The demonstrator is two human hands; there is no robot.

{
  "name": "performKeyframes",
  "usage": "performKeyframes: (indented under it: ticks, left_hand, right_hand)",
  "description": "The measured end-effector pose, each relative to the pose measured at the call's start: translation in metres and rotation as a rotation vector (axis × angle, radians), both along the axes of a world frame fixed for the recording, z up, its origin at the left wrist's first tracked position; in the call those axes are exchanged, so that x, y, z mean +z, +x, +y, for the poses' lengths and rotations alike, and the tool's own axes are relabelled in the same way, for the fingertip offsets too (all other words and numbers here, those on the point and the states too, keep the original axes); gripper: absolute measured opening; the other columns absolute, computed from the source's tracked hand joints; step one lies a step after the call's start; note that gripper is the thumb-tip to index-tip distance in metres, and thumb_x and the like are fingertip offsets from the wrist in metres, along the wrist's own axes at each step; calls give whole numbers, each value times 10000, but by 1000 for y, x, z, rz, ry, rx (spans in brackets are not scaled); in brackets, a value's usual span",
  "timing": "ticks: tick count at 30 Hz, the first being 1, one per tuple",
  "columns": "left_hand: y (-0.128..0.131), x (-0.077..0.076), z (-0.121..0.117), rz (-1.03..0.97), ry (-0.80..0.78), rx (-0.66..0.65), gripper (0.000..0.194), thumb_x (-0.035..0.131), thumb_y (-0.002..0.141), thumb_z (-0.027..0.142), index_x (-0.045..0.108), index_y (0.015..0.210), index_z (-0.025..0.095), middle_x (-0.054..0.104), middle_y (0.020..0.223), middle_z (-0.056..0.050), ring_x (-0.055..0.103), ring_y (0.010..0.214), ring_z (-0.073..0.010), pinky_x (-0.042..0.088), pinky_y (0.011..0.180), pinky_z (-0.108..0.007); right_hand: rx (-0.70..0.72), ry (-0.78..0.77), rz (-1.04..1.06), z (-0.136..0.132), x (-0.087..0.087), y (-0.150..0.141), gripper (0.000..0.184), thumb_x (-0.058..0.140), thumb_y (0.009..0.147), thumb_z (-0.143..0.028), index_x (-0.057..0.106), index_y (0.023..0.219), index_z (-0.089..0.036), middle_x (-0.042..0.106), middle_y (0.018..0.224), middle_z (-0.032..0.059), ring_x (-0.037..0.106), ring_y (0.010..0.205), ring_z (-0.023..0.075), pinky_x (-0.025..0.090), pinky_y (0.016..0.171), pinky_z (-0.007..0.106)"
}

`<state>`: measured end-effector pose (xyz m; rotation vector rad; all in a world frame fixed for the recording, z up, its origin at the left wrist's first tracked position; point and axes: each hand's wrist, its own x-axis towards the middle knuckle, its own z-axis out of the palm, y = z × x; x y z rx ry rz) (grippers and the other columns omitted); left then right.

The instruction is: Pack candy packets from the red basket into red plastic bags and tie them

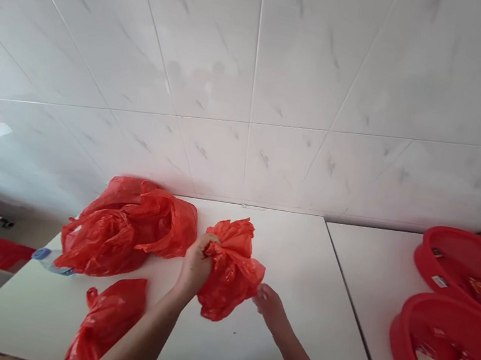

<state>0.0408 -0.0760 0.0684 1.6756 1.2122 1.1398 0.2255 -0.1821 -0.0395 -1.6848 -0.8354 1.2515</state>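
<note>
My left hand (198, 264) is closed around the gathered neck of a crumpled red plastic bag (223, 290), held up over the white table. The bag's top flares out above the fist and its body hangs below; what is inside cannot be made out. At the bag's right edge, my right hand (271, 308) has its fingers curled in a pinch on the plastic. A second, knotted red plastic bag (111, 318) lies near my left forearm, which partly covers it.
Larger red plastic bags (132, 227) are heaped at the back left, beside a clear bottle with a blue cap (42, 254). Two red basins (410, 316) with small packets in them stand on the right-hand white table (378, 256). A tiled wall (280, 162) rises behind.
</note>
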Motion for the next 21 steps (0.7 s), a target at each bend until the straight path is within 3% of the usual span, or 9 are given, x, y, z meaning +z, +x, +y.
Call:
performKeyframes:
  ticks: [3, 6, 10, 14, 18, 21]
  left_hand:
    - [46, -13, -3, 185, 12, -131, 531, 442, 728, 72, 610, 1202, 242, 575, 1321, -57, 501, 1236, -217, 384, 1038, -361]
    - [79, -22, -7, 386, -70, -232, 523, 457, 845, 179, 491, 1360, 258, 441, 1468, -71, 400, 1341, -253, 349, 1066, -403]
    - [109, -43, -25, 536, -117, -276, 354, 444, 896, 270, 583, 1221, 259, 572, 1323, -69, 559, 1152, -244, 437, 943, -381]
    - [130, -60, -50, 493, 7, -111, 209, 511, 829, 222, 610, 1013, 220, 574, 1219, -84, 582, 1061, -227, 482, 838, -335]
    - [150, -57, -60, 417, 79, -37, 175, 563, 795, 278, 586, 953, 207, 578, 1163, -94, 572, 1061, -241, 480, 884, -359]
    - [159, -50, -57, 383, 78, -2, 255, 499, 861, 407, 605, 989, 214, 568, 1246, -93, 557, 1110, -248, 460, 940, -385]
  right_hand:
    - [-130, -162, 15, -63, -6, 50, 339, 621, 651, -426, 681, 905, -210, 685, 832, 35, 626, 796, 211, 480, 661, 328]
    - [-216, -204, 41, -120, -8, 96, 404, 638, 648, -459, 688, 967, -215, 700, 931, 63, 639, 905, 238, 490, 737, 355]
    - [-302, -233, 48, -173, -7, 149, 469, 661, 620, -496, 683, 994, -215, 708, 981, 84, 646, 963, 262, 495, 765, 368]
    - [-393, -182, -4, -203, 8, 196, 517, 666, 615, -505, 656, 1036, -205, 709, 1016, 102, 644, 1000, 277, 506, 758, 354]
    - [-504, -108, -238, -226, 34, 245, 534, 612, 685, -500, 613, 1120, -189, 687, 1062, 111, 653, 941, 275, 508, 750, 360]
    - [-572, -150, -518, -244, 39, 288, 509, 575, 708, -465, 629, 1118, -167, 676, 1084, 155, 640, 944, 310, 490, 763, 403]
